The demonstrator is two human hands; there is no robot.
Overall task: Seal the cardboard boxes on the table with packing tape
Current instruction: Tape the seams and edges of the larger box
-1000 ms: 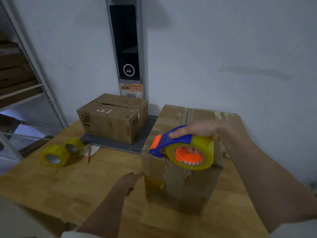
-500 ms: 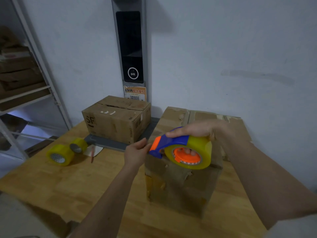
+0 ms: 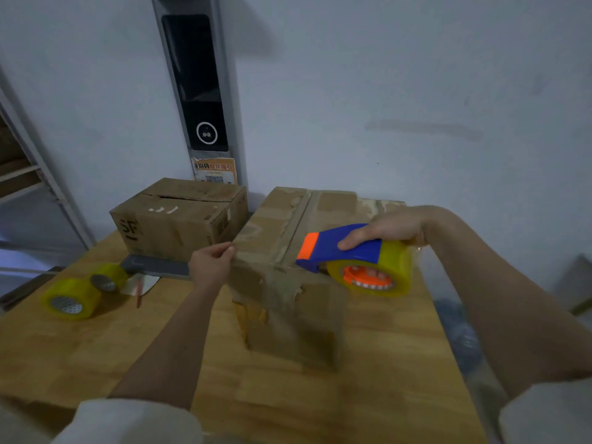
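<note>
Cardboard boxes sit on the wooden desk (image 3: 320, 395): the near box (image 3: 288, 283) stands at its middle, worn and scuffed, with an old tape strip running along its top seam; the far box (image 3: 179, 216) rests behind and to the left on a grey scale platform (image 3: 157, 265) by the wall. The right hand (image 3: 389, 229) is closed over the blue-and-orange tape dispenser (image 3: 352, 261), whose yellow roll hangs at the near box's top front-right edge, the orange tip over the seam. The left hand (image 3: 209, 265) pinches the near box's top left corner, fingers curled shut. Two loose tape rolls (image 3: 69, 298) lie on the desk's left side, touching each other.
</note>
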